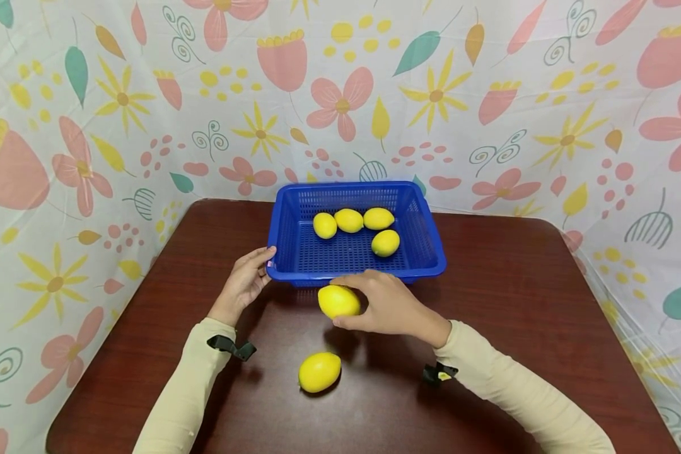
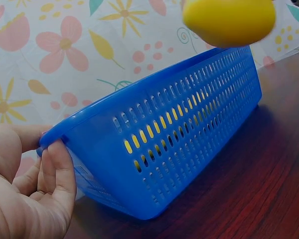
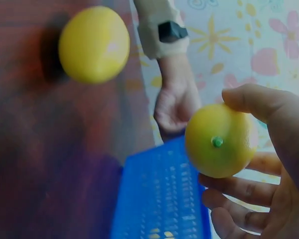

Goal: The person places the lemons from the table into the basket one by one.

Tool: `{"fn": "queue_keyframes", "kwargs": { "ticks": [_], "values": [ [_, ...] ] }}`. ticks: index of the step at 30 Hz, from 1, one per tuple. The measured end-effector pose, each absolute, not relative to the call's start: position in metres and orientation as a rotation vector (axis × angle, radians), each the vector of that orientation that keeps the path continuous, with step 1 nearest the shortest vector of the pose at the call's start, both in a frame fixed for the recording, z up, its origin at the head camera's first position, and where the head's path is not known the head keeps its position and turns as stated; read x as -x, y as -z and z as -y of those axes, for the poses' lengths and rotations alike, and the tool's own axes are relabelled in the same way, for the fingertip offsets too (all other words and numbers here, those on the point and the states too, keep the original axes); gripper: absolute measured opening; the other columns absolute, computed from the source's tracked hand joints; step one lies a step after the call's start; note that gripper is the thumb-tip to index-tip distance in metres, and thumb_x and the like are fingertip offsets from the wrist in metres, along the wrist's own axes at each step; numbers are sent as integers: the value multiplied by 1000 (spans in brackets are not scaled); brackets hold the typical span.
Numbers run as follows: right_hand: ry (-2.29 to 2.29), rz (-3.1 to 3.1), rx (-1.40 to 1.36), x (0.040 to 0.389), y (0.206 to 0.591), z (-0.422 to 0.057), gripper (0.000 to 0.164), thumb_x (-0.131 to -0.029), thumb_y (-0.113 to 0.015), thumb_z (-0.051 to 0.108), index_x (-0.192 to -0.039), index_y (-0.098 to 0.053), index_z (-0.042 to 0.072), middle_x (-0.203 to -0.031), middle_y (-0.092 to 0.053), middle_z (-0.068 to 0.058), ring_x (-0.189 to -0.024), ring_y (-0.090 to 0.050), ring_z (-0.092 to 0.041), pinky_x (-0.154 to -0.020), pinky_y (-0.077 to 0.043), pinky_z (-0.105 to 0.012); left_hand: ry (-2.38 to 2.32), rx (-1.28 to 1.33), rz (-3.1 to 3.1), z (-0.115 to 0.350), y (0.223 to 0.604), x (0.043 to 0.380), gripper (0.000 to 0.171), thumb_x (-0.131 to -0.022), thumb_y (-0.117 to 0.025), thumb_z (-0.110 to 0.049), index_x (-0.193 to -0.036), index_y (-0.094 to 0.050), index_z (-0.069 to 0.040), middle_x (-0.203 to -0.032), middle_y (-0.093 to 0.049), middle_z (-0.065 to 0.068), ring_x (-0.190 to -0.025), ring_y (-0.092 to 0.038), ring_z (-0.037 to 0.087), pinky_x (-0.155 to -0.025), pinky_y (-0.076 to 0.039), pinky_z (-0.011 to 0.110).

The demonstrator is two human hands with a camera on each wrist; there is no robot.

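Note:
My right hand (image 1: 387, 304) grips a yellow lemon (image 1: 338, 302) between thumb and fingers, in the air in front of the basket's near rim. In the right wrist view this lemon (image 3: 220, 141) shows its green stem end. With thumb and fingers, my left hand (image 1: 246, 282) pinches the near left corner of the blue plastic basket (image 1: 301, 276). The left wrist view shows that hand (image 2: 37, 189) at the corner of the rim. Inside the basket lie several lemons (image 1: 349, 221). Another lemon (image 1: 320, 372) rests on the table, nearer to me than the basket.
The dark brown wooden table (image 1: 505, 302) carries the basket toward its far edge. Behind and at both sides hangs a white cloth (image 1: 340, 50) printed with flowers and leaves.

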State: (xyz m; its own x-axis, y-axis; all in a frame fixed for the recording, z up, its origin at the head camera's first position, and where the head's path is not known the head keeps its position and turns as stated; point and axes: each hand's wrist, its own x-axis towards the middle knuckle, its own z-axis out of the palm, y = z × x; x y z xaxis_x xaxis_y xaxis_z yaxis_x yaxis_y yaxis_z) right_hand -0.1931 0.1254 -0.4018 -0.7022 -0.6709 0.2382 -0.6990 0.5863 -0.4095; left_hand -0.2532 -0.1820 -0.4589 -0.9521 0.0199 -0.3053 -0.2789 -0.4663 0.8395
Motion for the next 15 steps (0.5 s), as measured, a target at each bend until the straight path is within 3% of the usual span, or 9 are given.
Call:
{"fn": "queue_keyframes", "kwargs": {
  "ticks": [8,15],
  "values": [
    [-812,2774,-1225,219,376,-135,59,-80,-83,52,-131,-68,25,-118,-71,8,-92,-61,-17,-71,-51,-30,-2518,374,-1520,182,459,253,6,-102,-65,-14,-99,-66,-9,-78,-64,-3,-65,-58,7,-63,-52,19],
    [-855,2789,-1316,247,363,-143,57,-79,-85,48,-128,-69,24,-119,-71,11,-97,-61,-10,-81,-51,-36,-2494,351,-1551,182,458,252,10,-104,-61,-15,-95,-65,-13,-80,-64,-4,-68,-58,6,-66,-53,19]
  ]
}}
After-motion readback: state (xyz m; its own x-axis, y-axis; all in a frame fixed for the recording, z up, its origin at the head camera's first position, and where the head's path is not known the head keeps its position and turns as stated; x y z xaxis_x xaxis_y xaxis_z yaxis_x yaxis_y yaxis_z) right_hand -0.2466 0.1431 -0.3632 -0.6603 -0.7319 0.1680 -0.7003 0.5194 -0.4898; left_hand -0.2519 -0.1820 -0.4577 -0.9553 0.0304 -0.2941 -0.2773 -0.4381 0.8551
